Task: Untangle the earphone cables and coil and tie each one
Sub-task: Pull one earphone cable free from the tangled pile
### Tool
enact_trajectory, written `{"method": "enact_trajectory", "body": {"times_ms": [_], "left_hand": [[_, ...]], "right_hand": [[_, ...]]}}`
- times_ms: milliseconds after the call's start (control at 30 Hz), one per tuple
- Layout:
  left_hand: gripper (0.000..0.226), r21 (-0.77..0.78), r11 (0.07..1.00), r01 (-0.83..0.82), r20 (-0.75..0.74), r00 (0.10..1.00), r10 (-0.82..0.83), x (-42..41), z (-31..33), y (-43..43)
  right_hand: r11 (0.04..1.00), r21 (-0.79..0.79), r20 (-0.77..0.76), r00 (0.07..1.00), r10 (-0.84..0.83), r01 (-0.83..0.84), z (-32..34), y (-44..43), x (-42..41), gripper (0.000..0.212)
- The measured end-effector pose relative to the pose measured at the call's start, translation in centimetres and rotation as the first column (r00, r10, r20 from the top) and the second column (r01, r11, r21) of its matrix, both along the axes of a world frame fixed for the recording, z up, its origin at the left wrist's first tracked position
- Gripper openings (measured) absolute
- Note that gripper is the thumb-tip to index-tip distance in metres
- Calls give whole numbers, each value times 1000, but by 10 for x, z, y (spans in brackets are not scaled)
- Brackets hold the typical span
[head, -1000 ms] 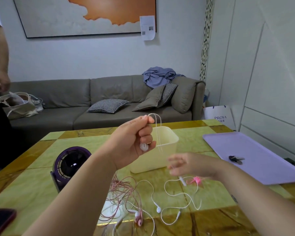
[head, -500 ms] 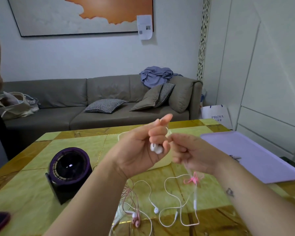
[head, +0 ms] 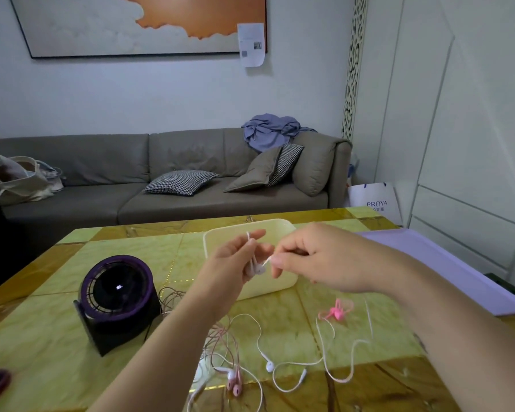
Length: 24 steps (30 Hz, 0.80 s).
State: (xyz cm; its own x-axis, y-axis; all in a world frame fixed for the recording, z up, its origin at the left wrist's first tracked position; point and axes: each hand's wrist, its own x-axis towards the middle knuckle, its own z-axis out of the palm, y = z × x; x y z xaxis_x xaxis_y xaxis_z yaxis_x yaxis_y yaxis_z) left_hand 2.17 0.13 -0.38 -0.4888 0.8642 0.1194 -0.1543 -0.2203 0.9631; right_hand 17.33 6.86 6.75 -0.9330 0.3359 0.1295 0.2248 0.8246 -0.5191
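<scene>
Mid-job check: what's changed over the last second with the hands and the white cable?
The right hand rose from low over the table, near the pink tie, up to the left hand and now pinches the white earphone cable beside it. The left hand kept its grip on the cable's loops and earbud. The fan, cream bin, pink tie and pink earphones stayed put.

Single wide-angle view from head height, facing forward and slightly down across the surface point(head: 57, 337), close over left hand point(head: 238, 260) and right hand point(head: 324, 263), sofa point(head: 101, 162) and wall point(head: 161, 93) beyond.
</scene>
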Motion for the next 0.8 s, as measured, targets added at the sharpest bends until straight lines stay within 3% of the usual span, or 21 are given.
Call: {"method": "enact_trajectory", "body": {"times_ms": [133,333,567,800], "left_hand": [[23,-35,995,88,-35,995,-89,9,-1,-2],[24,-31,993,115,-36,993,-116,11,-3,-5],[24,-34,990,140,-24,990,-141,14,-2,-9],[30,49,948,315,41,947,-317,28,11,-18]], "right_hand": [[995,-98,-115,993,-32,20,7,5,-4,28],[993,-102,-263,961,-83,58,7,15,-7,30],[991,-132,-321,944,-74,33,5,20,-10,30],[987,-138,-347,929,-127,83,7,34,-24,30]]}}
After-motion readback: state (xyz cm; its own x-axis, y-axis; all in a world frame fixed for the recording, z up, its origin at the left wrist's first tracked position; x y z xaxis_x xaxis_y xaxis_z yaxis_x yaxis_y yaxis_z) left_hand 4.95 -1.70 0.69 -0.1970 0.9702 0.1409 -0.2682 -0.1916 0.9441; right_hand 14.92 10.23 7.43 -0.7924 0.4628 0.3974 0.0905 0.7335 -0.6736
